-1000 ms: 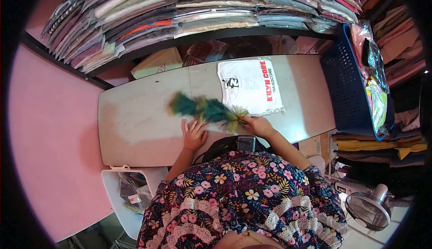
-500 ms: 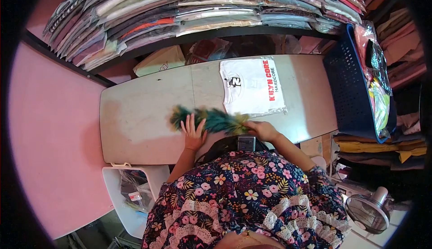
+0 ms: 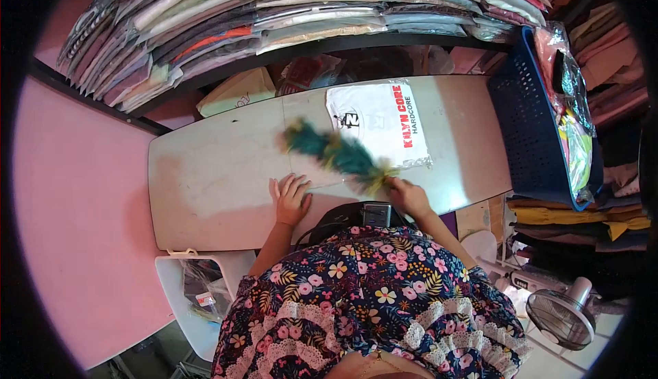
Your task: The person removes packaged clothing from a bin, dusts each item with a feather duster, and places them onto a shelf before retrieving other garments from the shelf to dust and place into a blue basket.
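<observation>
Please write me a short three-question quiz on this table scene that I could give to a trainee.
1. Which hand holds the green-and-yellow duster?
2. What stands at the right end of the table?
a) a white bin
b) a blue basket
c) a fan
3. Fill in the blank: on the packaged white shirt, the black word beside the red lettering is ____.

Key: 1. the right hand; 2. b; 3. HARDCORE.
</observation>
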{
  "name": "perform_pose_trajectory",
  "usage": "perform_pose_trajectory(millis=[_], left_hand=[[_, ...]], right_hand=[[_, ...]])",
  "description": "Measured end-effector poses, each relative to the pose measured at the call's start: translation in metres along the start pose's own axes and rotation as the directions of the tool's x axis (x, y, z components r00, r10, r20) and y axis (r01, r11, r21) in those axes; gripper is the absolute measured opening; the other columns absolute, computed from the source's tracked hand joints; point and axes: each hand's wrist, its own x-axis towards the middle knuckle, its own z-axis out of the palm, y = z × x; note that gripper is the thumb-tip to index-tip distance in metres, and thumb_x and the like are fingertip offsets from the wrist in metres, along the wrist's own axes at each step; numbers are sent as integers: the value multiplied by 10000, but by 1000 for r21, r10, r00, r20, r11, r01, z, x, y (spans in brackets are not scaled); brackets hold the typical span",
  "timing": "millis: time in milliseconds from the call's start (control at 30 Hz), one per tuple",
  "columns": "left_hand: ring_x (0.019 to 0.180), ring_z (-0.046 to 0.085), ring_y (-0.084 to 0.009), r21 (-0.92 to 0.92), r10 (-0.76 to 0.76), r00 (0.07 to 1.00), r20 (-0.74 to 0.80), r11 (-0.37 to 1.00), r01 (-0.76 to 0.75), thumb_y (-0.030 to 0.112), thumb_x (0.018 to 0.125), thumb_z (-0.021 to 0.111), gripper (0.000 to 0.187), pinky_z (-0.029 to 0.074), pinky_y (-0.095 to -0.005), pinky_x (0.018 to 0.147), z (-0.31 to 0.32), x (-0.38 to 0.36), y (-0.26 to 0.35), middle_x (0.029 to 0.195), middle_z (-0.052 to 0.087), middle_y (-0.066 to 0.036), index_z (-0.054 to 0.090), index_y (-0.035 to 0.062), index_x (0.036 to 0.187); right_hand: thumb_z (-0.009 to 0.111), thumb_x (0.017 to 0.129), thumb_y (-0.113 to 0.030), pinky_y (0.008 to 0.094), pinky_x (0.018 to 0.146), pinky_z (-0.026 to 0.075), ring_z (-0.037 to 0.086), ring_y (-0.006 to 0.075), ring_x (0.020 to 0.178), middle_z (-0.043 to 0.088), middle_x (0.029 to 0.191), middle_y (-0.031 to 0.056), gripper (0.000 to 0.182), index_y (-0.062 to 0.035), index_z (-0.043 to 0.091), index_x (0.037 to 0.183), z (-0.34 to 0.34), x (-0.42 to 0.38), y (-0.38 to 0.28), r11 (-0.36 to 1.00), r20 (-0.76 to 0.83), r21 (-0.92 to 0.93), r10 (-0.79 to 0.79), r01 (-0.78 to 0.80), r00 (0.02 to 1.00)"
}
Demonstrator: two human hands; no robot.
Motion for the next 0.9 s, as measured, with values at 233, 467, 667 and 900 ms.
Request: perform_pose_trajectory(millis=[233,467,667,900], left_hand=[[1207,458,-224,-29,-14,999,-36,1000,13,166,756,671,297,81,-593,1072,5,3,1,1169,583,14,635,170,1051],[1218,453,-221,82,33,999,14,996,-34,221,793,619,230,110,-678,1023,-2,-10,-2,1206,573,46,642,214,1022],[1244,406,-285,191,-15,1000,-25,981,20,227,800,601,262,56,-673,1035,-32,-3,-37,1224,575,35,646,239,1058],[1104,518,-289,-626,-749,658,72,479,615,199,891,540,330,381,-418,966,-19,-58,13,1218,556,-118,541,54,1186]], right_hand=[[563,851,-180,514,566,452,602,422,654,607,672,215,314,-131,499,1154,-30,-5,92,927,-493,27,339,-375,801],[615,796,-195,450,859,439,517,369,1035,575,1126,144,416,-107,526,1193,-80,-26,95,823,-721,-167,273,-542,637],[628,787,-94,425,874,439,560,338,974,626,1009,145,260,-45,617,1042,-89,46,30,998,-629,-47,-4,-33,777],[627,806,-164,406,861,457,584,334,976,649,1025,161,228,-43,663,996,-30,206,-50,949,-280,33,-292,313,915]])
